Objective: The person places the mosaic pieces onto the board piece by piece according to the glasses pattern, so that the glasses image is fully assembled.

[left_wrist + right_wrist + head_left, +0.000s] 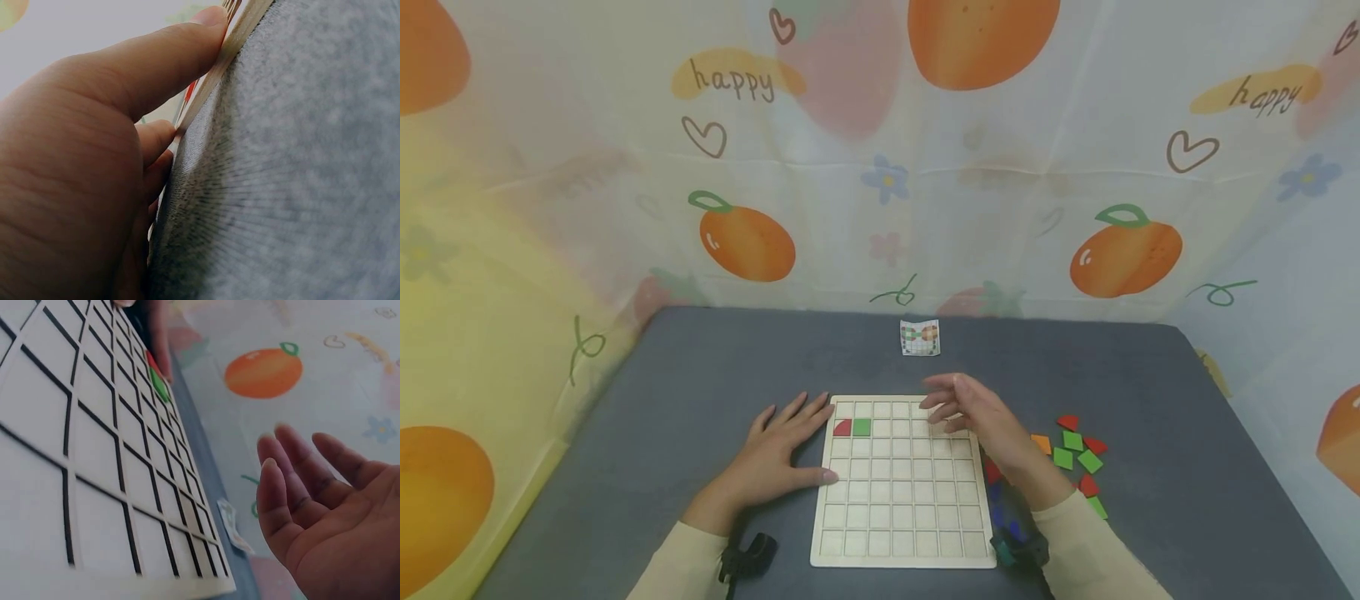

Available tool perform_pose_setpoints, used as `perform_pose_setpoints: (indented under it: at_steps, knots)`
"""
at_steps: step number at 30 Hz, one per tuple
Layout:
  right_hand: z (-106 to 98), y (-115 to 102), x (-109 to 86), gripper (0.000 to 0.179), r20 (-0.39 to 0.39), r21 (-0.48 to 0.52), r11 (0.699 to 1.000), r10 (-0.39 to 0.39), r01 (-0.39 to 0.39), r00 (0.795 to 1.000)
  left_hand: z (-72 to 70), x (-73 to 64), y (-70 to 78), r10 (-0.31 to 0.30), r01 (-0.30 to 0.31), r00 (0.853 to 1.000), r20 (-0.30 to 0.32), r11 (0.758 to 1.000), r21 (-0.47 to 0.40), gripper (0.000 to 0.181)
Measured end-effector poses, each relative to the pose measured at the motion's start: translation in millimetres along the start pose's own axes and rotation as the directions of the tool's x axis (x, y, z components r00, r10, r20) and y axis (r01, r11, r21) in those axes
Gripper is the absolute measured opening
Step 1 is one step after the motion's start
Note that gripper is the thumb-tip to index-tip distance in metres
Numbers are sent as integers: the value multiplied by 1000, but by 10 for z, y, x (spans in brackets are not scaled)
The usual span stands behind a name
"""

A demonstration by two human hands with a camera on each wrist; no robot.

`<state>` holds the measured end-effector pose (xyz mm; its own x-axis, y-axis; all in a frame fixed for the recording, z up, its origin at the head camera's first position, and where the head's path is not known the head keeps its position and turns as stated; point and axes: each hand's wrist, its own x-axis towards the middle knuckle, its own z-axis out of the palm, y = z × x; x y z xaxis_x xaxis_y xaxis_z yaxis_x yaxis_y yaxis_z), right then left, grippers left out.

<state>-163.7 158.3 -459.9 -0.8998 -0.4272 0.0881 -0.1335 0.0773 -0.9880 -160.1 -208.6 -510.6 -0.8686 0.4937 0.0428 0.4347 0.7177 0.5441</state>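
Observation:
A pale wooden grid board (891, 492) lies in front of me. In its second row from the top, at the left, sit a red rounded tile (842, 427) and, beside it, a green square tile (861, 427). My left hand (772, 462) rests at the board's left side with fingers spread; its thumb (181, 53) touches the edge. Over the board's top right corner hovers my right hand (981, 412), fingers loosely bent. The right wrist view shows this hand (340, 512) with nothing in it.
Right of the board lie loose tiles: several green squares (1063, 457), red pieces (1094, 446) and an orange one (1041, 443). Blue tiles (1015, 530) are partly hidden by the right wrist. A small printed pattern card (920, 338) lies beyond the board on the grey table (737, 350).

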Motion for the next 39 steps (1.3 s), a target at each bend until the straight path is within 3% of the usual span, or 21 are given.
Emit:
perform_pose_setpoints:
  at_steps: [9, 19, 23, 32, 36, 39]
  knots:
    - [-340, 51, -173, 79, -41, 9, 994, -105, 106, 994, -1, 0, 3, -4, 4, 1000, -5, 1000, -3, 103]
    - [-576, 207, -321, 67, -197, -94, 993, -94, 77, 976, 1, 8, 14, -10, 10, 1000, 12, 1000, -9, 103]
    - [-638, 282, -344, 67, -248, -153, 988, -73, 35, 966, 2, 12, 16, -8, 9, 1000, 14, 1000, -9, 104]
    - [-656, 449, -313, 56, -269, -230, 958, 108, -173, 957, -16, 0, 37, -13, 13, 1000, 7, 1000, -6, 104]
    - [-646, 521, -301, 53, -281, -295, 933, 122, -206, 952, -9, -5, 21, -16, 16, 1000, 6, 1000, 2, 103]
    - [-642, 566, -304, 49, -289, -388, 898, 93, -205, 953, 6, 7, 17, -14, 14, 1000, 8, 1000, -1, 103]
